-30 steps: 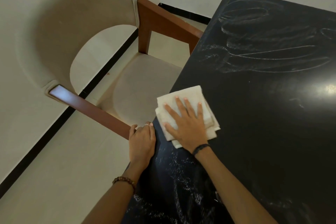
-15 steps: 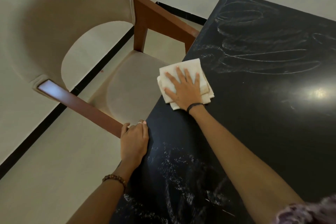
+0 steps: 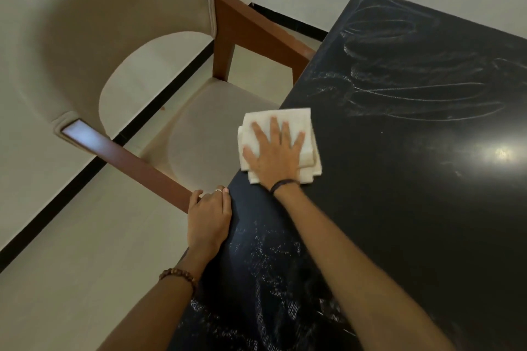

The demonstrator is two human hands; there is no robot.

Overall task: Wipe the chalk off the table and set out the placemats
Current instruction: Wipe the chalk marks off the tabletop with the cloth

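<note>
So the right hand (image 3: 275, 152) is pressing flat on the folded white cloth (image 3: 308, 148), all 5 fingers straight and spread, not curling round anything, just pushing down. The cloth is sitting at the left edge of the black table (image 3: 427, 208), hanging a bit over it. Compared with 0.5 s ago it's sliding back toward the person after reaching up near the loops, so this looks like a back-and-forth scrub along that edge.

The left hand (image 3: 209, 215) is staying put, fingers bent over the table edge right by the chair's wooden armrest (image 3: 128, 157), bracing I guess.

Beyond the right fingertips, the looping chalk scribbles (image 3: 413, 80) are sitting untouched. Behind the wrist, nearer the person, speckly chalk smears (image 3: 271, 279) are still showing too, so that patch isn't clean either. Just right of the fingers the top is looking wiped and glossy.

I'm not seeing any placemats, so I'd say we're early in the wiping part.
</note>
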